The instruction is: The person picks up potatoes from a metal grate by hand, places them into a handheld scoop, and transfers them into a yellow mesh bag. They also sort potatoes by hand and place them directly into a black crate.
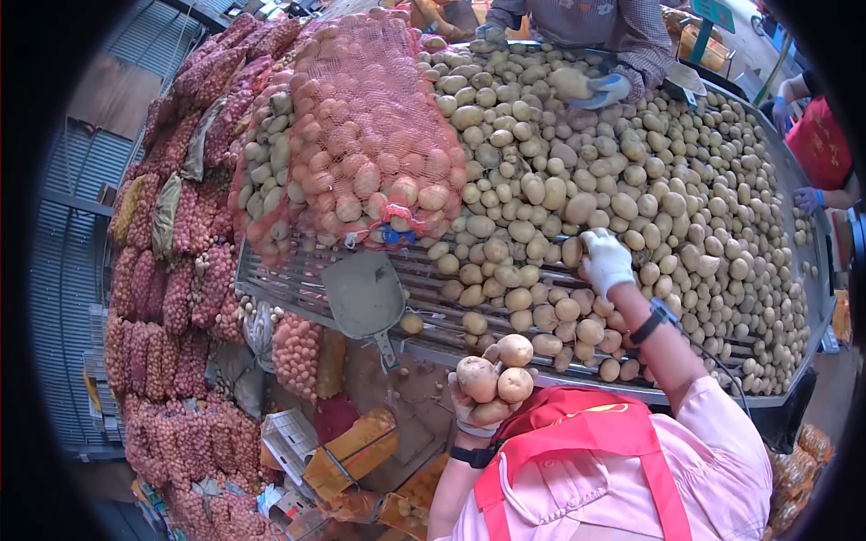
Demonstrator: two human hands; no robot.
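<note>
My left hand (462,403), in a pale work glove, is closed around several potatoes (477,379) heaped in the palm close to my red apron. Farther forward, my gloved right hand (606,261) reaches into the loose potatoes (672,203) spread over the slatted table. Its fingers curl against a single potato (573,252) on their left side; the palm side is hidden. Between the slats near the front edge, bare metal bars (433,316) show. A grey scoop (364,293) lies on them, left of my hands.
A full red mesh sack (374,135) tied with blue lies on the table's left end. Across the table, a co-worker's gloved hand (603,91) is at a large potato. Another person in red (819,140) stands at right. Stacked potato sacks (171,343) fill the left.
</note>
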